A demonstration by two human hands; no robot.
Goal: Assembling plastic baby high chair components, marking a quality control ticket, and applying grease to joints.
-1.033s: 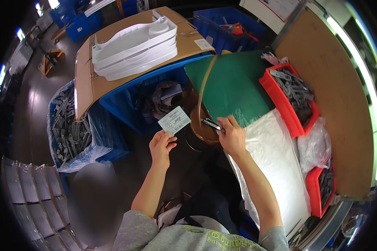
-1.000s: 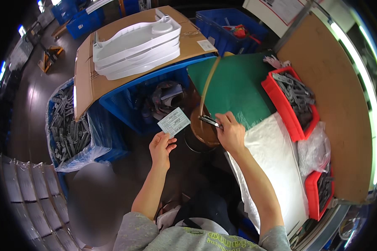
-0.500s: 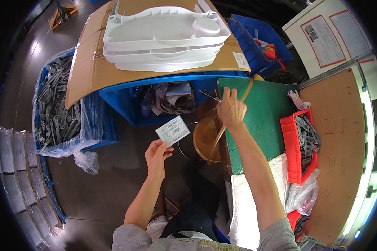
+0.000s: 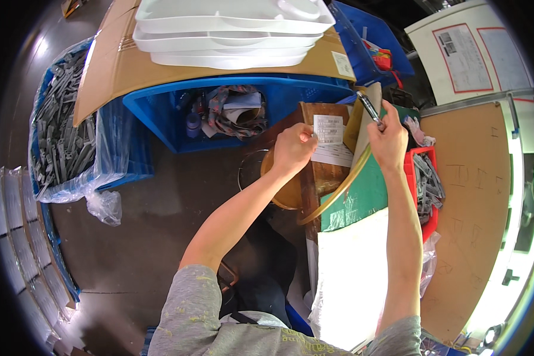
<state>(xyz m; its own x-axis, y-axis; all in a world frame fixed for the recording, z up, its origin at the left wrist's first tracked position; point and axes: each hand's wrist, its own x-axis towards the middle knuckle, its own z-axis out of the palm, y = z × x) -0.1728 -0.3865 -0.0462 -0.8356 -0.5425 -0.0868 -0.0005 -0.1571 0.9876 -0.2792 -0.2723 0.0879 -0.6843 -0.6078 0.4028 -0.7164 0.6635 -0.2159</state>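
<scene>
My left hand (image 4: 295,149) pinches a card (image 4: 327,129); my right hand (image 4: 389,141) grips a pen (image 4: 369,107). Grey parts (image 4: 59,133) lie in the lined bin (image 4: 114,157) and red bin (image 4: 432,220), cloth (image 4: 221,104) in the blue crate (image 4: 151,118).

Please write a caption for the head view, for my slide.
Left hand holding a card by its edge, right hand a pen.
</scene>
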